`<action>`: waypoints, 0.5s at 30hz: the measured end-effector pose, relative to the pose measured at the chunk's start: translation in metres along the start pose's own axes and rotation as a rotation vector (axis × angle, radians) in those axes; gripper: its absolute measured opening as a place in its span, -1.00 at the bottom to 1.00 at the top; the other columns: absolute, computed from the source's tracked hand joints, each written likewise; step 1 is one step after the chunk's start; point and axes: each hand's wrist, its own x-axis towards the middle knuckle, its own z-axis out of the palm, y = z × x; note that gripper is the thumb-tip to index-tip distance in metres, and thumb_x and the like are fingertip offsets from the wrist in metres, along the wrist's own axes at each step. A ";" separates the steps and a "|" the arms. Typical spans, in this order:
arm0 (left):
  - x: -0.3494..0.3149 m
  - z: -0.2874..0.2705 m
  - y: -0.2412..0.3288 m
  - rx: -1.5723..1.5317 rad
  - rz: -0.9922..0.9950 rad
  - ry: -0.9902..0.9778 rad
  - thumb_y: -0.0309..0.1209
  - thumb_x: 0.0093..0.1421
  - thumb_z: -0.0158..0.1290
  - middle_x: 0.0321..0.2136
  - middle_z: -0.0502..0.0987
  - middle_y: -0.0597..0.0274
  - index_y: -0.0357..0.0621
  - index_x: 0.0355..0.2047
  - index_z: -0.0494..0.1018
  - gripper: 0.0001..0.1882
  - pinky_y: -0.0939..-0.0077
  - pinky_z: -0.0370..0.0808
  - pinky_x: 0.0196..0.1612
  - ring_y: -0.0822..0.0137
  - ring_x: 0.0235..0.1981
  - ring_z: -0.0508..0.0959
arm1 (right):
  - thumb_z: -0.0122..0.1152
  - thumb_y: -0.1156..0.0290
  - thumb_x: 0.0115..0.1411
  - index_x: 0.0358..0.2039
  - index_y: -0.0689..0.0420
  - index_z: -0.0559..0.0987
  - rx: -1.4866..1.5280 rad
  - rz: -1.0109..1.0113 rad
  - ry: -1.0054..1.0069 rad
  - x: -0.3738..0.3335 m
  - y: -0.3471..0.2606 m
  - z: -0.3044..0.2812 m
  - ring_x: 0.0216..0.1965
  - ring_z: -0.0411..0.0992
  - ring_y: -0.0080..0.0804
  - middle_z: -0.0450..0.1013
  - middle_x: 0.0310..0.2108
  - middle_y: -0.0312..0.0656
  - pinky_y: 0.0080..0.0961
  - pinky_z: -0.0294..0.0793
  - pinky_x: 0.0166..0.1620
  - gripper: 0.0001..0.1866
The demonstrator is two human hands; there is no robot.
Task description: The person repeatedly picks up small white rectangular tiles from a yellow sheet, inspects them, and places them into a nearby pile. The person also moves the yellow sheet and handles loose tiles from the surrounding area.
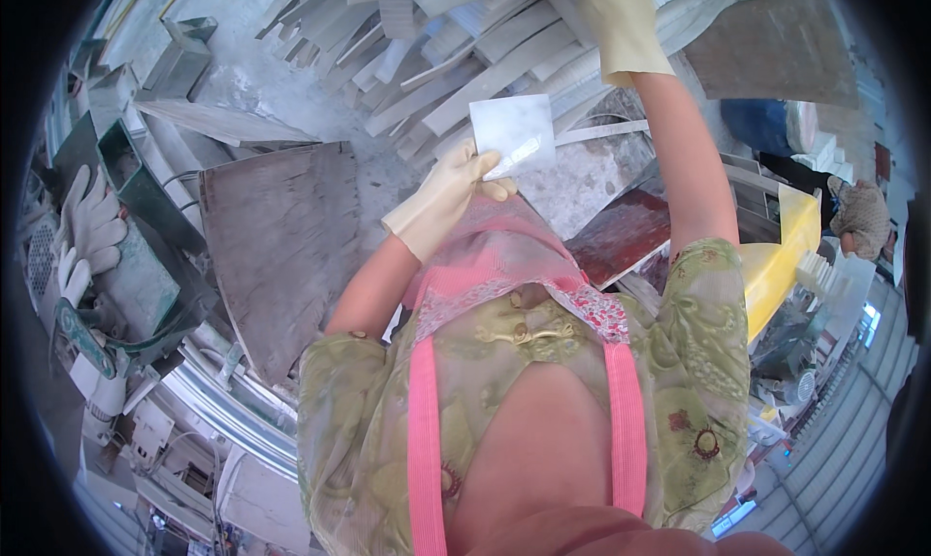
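Note:
My left hand [444, 190], in a cream rubber glove, is closed on the lower left edge of a thin, glossy white square tile [512, 129]. The tile is held up in front of my pink apron [495, 236], and light glints off its face. My right hand [621, 23], gloved the same way, reaches far out to the top edge of the view. It is over or beside a heap of pale stone-like strips [514, 57]. Its fingers are cut off or hidden there, so I cannot see whether they hold anything.
Left of me a large brown board [286, 251] leans beside green metal machinery [145, 183]. White work gloves [92, 217] lie on equipment at the far left. A dark red panel [626, 231], a yellow sheet [786, 255] and a partly seen person [858, 217] are on the right.

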 end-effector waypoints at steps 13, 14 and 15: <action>-0.008 0.002 0.013 -0.009 0.057 -0.010 -0.16 0.38 0.11 -0.16 0.63 0.12 -0.35 0.09 0.40 -0.51 0.59 0.63 -0.32 0.38 -0.33 0.66 | 0.13 0.21 0.18 -0.54 0.13 0.67 -0.003 -0.014 -0.091 0.002 -0.002 -0.007 -0.41 0.61 0.08 0.59 -0.50 0.07 0.00 0.57 -0.36 -0.69; -0.008 0.001 0.013 -0.015 0.056 -0.003 -0.16 0.38 0.11 -0.16 0.63 0.11 -0.35 0.10 0.40 -0.50 0.59 0.63 -0.32 0.38 -0.32 0.67 | 0.13 0.22 0.18 -0.53 0.14 0.67 -0.005 -0.032 -0.069 0.002 -0.001 -0.006 -0.41 0.60 0.09 0.59 -0.50 0.08 0.00 0.57 -0.36 -0.69; -0.008 0.000 0.012 -0.026 0.062 0.004 -0.16 0.37 0.12 -0.16 0.63 0.11 -0.35 0.10 0.40 -0.50 0.59 0.63 -0.32 0.38 -0.32 0.67 | 0.13 0.23 0.18 -0.53 0.14 0.66 -0.007 -0.052 -0.047 0.003 0.000 -0.004 -0.42 0.60 0.09 0.58 -0.50 0.08 0.00 0.57 -0.35 -0.70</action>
